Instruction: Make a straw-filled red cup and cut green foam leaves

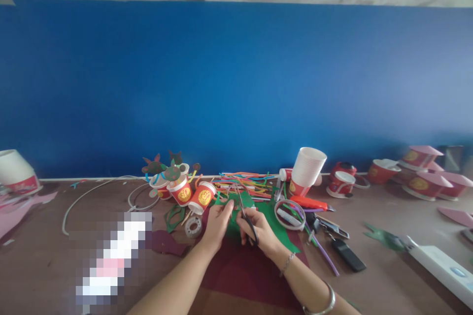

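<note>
My left hand [220,220] grips a piece of green paper [233,229] between thumb and fingers. In my right hand [255,226] is a pair of scissors [252,230] with dark handles, its blades pointing away from me by the paper's edge. Whether the blades are closed on the paper is too small to tell. Below both hands lies a dark red sheet [244,275], and more green paper [291,240] rests on its right side. Just left of my left hand stands a roll of clear tape [193,227].
Red-and-white paper cups [202,198], some with paper cutouts, stand behind on the left. Colored sticks [251,182] lie at the back. A tall cup stack [307,170], an orange cutter [310,203] and a black key fob [348,255] sit right. A blue panel [236,88] rises behind the table.
</note>
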Demonstrator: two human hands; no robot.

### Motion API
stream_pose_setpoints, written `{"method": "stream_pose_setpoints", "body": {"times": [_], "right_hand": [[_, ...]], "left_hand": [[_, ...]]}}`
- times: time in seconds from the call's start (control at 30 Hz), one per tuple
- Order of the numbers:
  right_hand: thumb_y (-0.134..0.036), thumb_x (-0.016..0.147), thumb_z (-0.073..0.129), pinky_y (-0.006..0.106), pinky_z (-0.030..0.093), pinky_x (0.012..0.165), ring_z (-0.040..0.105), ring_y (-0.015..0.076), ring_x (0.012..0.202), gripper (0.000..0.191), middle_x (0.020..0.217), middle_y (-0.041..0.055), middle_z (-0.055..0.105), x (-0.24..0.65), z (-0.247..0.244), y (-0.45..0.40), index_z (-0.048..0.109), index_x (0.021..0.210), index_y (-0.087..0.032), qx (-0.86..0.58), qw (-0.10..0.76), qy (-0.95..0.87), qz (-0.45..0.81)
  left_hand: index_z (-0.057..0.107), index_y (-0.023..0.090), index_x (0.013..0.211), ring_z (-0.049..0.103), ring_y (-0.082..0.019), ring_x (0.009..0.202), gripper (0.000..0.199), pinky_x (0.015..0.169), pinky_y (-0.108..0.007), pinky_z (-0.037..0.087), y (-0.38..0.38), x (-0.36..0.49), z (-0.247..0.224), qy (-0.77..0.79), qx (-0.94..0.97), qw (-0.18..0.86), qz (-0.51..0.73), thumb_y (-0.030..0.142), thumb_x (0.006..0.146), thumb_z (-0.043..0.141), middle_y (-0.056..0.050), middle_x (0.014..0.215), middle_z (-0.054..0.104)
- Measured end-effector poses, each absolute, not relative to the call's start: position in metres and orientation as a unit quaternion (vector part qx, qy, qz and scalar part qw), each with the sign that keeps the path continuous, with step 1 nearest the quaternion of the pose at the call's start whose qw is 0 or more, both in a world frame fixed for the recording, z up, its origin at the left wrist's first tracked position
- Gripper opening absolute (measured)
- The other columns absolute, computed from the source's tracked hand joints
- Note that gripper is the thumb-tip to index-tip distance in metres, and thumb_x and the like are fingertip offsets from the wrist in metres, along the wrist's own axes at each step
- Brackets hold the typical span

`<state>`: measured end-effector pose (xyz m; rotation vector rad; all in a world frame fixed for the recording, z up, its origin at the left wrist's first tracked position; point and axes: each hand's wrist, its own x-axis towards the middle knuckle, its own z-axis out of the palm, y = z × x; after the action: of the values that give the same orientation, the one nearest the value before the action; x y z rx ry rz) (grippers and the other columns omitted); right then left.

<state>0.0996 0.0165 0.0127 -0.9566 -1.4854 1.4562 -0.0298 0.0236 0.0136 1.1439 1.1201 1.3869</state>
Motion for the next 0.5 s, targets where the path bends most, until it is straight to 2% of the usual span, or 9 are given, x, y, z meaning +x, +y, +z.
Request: {"method": "stream_pose_setpoints", "body": {"times": [0.5], "right_hand": [[-0.041,0.071,0.063,0.015,0.026,0.029,0.041,0.0060,0.028,0.028,0.038,-0.0082,0.045,0.0996,0.0165,0.0157,0.051,0.068,-0.016,-0.386,0.417,-0.593,0.571]], "left_hand": [[0.042,0.017,0.046,0.027,-0.007,0.043,0.046,0.045,-0.023,0.019,0.0247,-0.0322,0.0103,0.465,0.472,0.487,0.569,0.052,0.072,0.056,0.006,0.042,0.030]]}}
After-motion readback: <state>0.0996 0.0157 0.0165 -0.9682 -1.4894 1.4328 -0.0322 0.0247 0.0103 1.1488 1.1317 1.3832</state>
